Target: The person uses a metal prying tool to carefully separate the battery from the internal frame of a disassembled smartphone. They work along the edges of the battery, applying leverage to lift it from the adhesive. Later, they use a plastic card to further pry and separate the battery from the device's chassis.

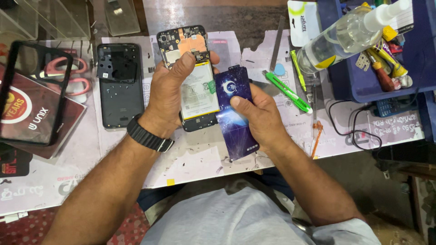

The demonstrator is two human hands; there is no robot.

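Note:
My left hand (170, 93) grips an opened smartphone (190, 59) with its back removed, showing the circuit board at the top and a white battery (199, 93) below. The thumb lies across the board's lower part. My right hand (256, 118) holds a dark blue card (232, 86) with a starry print, pressed against the phone's right edge beside the battery. A black watch band (147, 136) sits on my left wrist.
A black phone back cover (120, 86) lies left of the phone. Further left are a dark glass panel (32, 95) and pink scissors (68, 75). A green utility knife (288, 90), a clear spray bottle (345, 34) and a blue tray (408, 59) of tools sit at the right.

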